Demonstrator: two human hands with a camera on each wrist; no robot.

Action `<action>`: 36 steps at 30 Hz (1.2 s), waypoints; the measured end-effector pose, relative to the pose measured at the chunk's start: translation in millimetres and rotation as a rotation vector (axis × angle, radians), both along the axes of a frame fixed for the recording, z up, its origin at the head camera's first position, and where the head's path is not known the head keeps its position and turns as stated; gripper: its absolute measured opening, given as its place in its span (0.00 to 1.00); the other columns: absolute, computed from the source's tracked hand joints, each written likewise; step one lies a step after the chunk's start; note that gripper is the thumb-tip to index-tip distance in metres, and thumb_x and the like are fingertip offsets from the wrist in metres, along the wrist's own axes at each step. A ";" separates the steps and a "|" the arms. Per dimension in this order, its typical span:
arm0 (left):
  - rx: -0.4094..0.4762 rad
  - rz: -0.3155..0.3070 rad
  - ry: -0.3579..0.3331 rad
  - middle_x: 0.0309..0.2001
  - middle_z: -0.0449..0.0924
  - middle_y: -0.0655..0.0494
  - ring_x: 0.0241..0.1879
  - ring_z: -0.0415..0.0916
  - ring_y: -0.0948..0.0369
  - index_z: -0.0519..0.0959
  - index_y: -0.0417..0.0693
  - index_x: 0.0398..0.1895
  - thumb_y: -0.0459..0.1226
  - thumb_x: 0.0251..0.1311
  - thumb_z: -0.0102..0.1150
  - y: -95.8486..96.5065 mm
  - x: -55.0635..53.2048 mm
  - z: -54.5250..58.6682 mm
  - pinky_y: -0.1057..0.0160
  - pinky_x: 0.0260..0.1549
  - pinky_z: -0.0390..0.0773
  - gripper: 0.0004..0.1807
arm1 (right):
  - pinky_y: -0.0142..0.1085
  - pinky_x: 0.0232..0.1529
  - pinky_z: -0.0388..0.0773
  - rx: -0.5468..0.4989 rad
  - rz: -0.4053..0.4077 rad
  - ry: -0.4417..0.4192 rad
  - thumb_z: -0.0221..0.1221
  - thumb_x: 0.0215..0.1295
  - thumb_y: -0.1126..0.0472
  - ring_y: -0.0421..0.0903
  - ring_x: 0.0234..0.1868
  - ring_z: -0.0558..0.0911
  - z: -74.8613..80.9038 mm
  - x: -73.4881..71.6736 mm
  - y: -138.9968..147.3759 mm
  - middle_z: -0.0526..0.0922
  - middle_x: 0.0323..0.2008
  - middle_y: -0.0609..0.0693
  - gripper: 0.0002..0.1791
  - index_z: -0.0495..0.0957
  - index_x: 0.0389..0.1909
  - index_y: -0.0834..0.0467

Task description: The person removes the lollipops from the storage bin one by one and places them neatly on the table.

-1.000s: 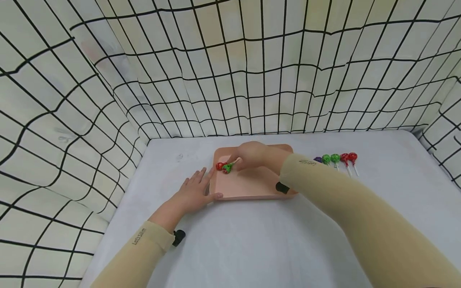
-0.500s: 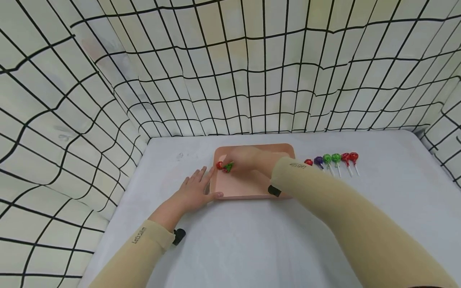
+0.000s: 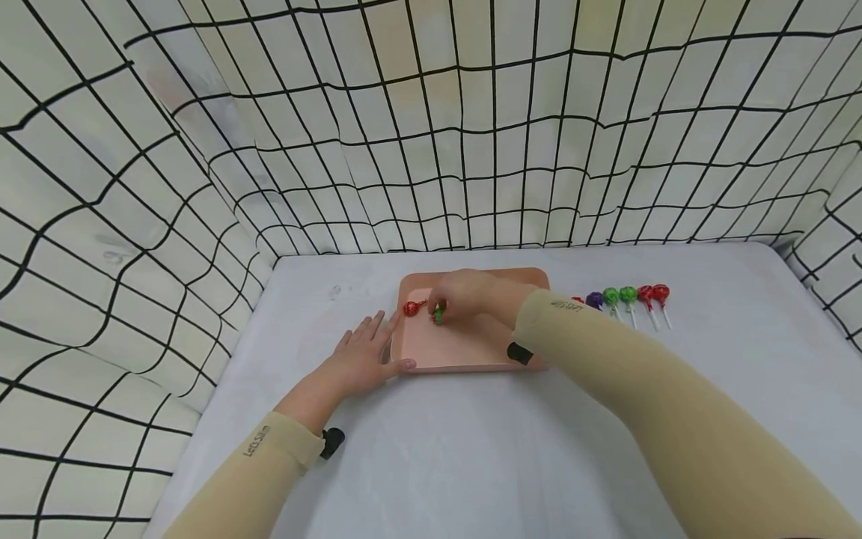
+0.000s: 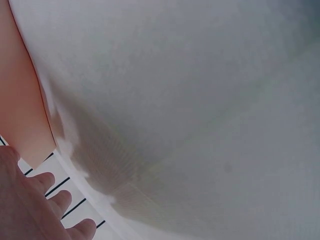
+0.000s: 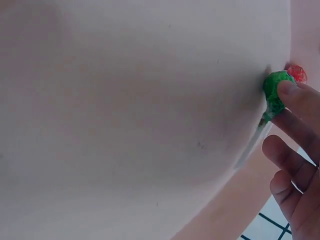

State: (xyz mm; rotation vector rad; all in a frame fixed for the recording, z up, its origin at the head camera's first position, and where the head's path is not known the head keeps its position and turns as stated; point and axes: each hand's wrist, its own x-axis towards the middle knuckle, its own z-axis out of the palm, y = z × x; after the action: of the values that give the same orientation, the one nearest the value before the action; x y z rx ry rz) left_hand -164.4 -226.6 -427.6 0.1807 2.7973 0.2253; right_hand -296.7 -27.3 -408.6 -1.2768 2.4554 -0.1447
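Left hand [image 3: 360,364] spread, your right hand [image 3: 465,292] pinches a green lollipop [image 5: 273,90]; the tray [image 3: 465,348] holds one red [image 3: 411,308], six others [image 3: 628,293] remain outside.

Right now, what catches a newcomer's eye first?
The green lollipop pinched in the right hand, at the left half of the pink tray, with a red lollipop to its left. Next, the row of colourful lollipops on the white table, right of the tray, and black grid lines behind.

tray [image 3: 471,352]: salmon pink | held lollipop [image 5: 277,89]: green wrapper, white stick | second lollipop [image 3: 411,308]: red | lollipop row [image 3: 610,296]: red, purple, two green, two red | sleeves [image 3: 269,464]: beige, dark lettering | bench [image 3: 458,449]: white | backdrop [image 3: 411,161]: white, black grid | wrist cameras [image 3: 332,442]: black
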 end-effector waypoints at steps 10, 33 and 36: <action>-0.011 0.000 0.009 0.74 0.37 0.48 0.72 0.35 0.47 0.35 0.63 0.73 0.73 0.48 0.43 -0.8 -0.7 0.6 0.40 0.66 0.41 0.54 | 0.34 0.42 0.72 0.049 -0.058 -0.030 0.62 0.57 0.49 0.39 0.39 0.74 8.8 -4.2 17.9 0.78 0.36 0.39 0.07 0.80 0.37 0.42; -0.012 -0.003 0.009 0.74 0.37 0.48 0.72 0.36 0.46 0.34 0.62 0.73 0.74 0.47 0.42 -3.6 -1.0 -2.2 0.39 0.65 0.41 0.55 | 0.39 0.59 0.67 0.009 -0.058 -0.001 0.57 0.62 0.55 0.42 0.56 0.72 16.6 -7.9 27.4 0.77 0.53 0.40 0.16 0.79 0.52 0.40; -0.015 -0.006 0.008 0.74 0.37 0.48 0.72 0.36 0.46 0.34 0.62 0.73 0.74 0.47 0.41 -2.2 -0.9 -1.6 0.39 0.65 0.41 0.55 | 0.36 0.58 0.68 0.042 -0.032 0.008 0.55 0.64 0.58 0.41 0.54 0.73 12.2 -7.7 24.9 0.77 0.52 0.39 0.17 0.78 0.52 0.39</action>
State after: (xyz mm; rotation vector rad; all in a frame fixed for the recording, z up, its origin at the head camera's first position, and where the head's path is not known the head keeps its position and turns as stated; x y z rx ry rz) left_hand -165.4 -228.9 -429.2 0.1868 2.8057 0.2028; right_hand -304.4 -2.3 -396.4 -1.2239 2.4731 -0.0957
